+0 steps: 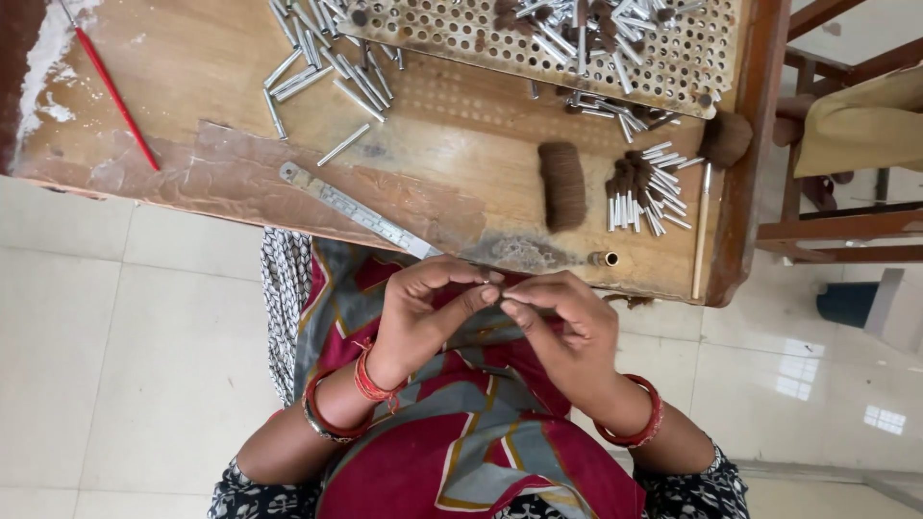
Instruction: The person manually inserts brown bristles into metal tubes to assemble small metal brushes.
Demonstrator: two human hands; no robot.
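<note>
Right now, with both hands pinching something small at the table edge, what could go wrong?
1. The left hand and right hand work over the lap, off the wooden table; a slipped piece might fall into the clothing.
2. The brass tube lies near the edge and could roll off.

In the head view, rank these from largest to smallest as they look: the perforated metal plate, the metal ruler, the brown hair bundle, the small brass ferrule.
1. Perforated metal plate, partly cut off by the frame
2. Metal ruler, long but thin
3. Brown hair bundle
4. Brass ferrule

All lie on the same wooden table, so nearness hardly skews this.
</note>
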